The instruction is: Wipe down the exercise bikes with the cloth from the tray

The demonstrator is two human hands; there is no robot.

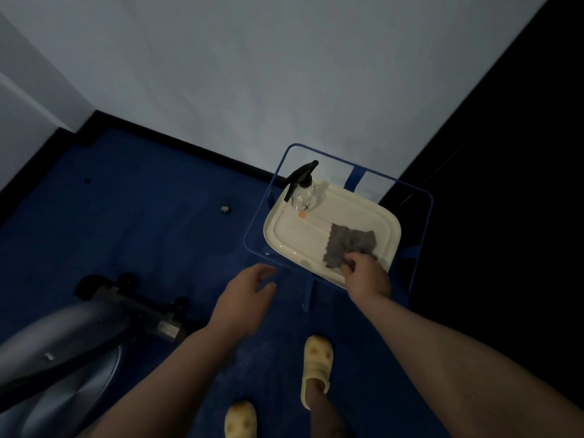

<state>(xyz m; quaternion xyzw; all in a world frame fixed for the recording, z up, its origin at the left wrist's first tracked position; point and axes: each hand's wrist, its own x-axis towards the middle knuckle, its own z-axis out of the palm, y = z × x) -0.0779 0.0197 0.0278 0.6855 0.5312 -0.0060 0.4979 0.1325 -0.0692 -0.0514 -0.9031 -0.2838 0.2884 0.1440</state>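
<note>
— Blue floor (132, 222), pale wall (252, 74) behind, dim light. Where is the cloth?

— Grey cloth (350, 245) lies on the cream tray (284, 245), at the end nearest the person. The right hand (366, 275) has its fingers (349, 263) curled onto the cloth's near edge, pinching it.

— And beyond those fingers?

— A clear spray bottle (305, 192) with a black trigger stands at the tray's far corner, well apart from the cloth. The tray sits on a glass table (425, 222) with a blue frame.

— The other hand?

— The left hand (245, 295) hovers just short of the table's near edge, fingers loosely spread, holding nothing.

— Anything in the way?

— Nothing lies between fingers and cloth. Left of the left hand, the grey bike (63, 352) rests on the floor. Below the arms, two yellow slippers (317, 368).
</note>
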